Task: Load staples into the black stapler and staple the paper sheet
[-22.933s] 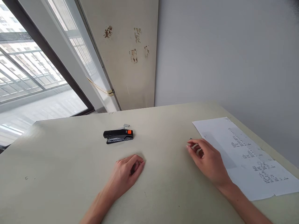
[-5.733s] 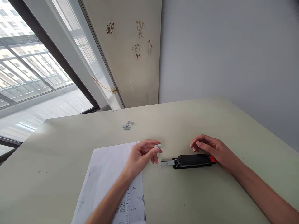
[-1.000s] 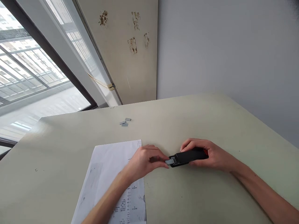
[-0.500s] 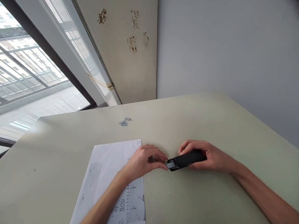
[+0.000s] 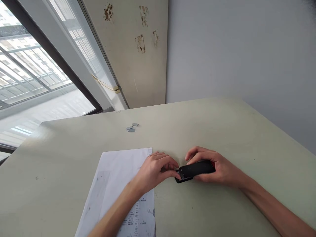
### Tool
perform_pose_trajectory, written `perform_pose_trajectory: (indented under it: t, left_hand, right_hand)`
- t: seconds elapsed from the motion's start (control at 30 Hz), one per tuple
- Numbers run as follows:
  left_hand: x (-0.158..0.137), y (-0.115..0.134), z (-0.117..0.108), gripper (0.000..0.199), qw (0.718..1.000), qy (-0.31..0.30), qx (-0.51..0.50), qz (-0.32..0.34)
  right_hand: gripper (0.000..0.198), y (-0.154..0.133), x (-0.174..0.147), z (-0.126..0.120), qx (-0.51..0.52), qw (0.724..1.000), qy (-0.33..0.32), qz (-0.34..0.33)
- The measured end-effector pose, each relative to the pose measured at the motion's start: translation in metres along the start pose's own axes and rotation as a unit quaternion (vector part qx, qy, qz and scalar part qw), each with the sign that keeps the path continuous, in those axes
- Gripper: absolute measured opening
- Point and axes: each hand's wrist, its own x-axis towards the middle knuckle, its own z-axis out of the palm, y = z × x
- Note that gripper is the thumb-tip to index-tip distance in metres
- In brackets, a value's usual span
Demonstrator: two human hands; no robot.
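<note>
A black stapler (image 5: 197, 169) lies over the table with its left end towards my left hand. My right hand (image 5: 209, 166) is wrapped round its right part, thumb on the near side and fingers on the far side. My left hand (image 5: 160, 169) pinches the stapler's left end, the thumb pressed on the metal part there. The fingers partly hide that end, so I cannot tell whether a staple strip is between them. Under my left wrist lies a sheet of white printed paper (image 5: 118, 171).
Three small grey staple strips (image 5: 131, 130) lie on the pale table (image 5: 222, 131) beyond the paper. A grey wall (image 5: 234, 49) and a stained cream panel (image 5: 148, 72) stand behind the table. A window (image 5: 32, 65) is at the left.
My left thumb has moved right onto the stapler's end, and the grey metal piece that stuck out there no longer shows. The right hand and stapler have shifted slightly left.
</note>
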Motion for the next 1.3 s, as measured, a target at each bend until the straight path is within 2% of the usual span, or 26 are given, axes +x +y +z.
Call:
perform_pose_trajectory:
  t: [0.3,0.53,0.7,0.83,0.97,1.1,1.2,1.3]
  left_hand:
    - [0.001,-0.001,0.003,0.028,0.999,0.002,0.032,0.031]
    - [0.002,0.0,0.002,0.034,0.998,-0.015,0.03,0.043]
    - [0.003,0.0,-0.004,0.03,0.999,-0.035,0.026,0.022]
    - [0.006,0.003,-0.024,0.024,0.998,-0.057,0.032,-0.022]
    - [-0.001,-0.004,-0.058,0.028,0.99,-0.01,0.1,-0.1]
    - [-0.023,-0.022,-0.085,0.034,0.962,0.061,0.213,-0.161]
    - [-0.045,-0.034,-0.088,0.034,0.942,0.104,0.281,-0.153]
    - [-0.061,-0.04,-0.078,0.032,0.934,0.131,0.297,-0.148]
  right_hand:
    - [0.014,0.001,-0.001,0.002,-0.012,1.0,0.005,-0.013]
    - [0.02,0.005,-0.001,-0.003,-0.006,1.0,-0.022,-0.018]
    - [0.021,0.006,0.001,-0.005,-0.012,0.999,-0.021,-0.026]
    - [0.019,0.007,0.004,-0.003,-0.012,1.0,-0.007,-0.026]
    - [0.02,0.01,0.004,0.0,-0.017,0.999,0.022,-0.035]
    - [0.021,0.01,0.003,0.003,-0.016,0.999,0.034,-0.037]
    - [0.022,0.007,0.003,0.005,-0.013,0.998,0.041,-0.036]
    - [0.022,0.006,0.002,0.006,-0.009,0.999,0.04,-0.026]
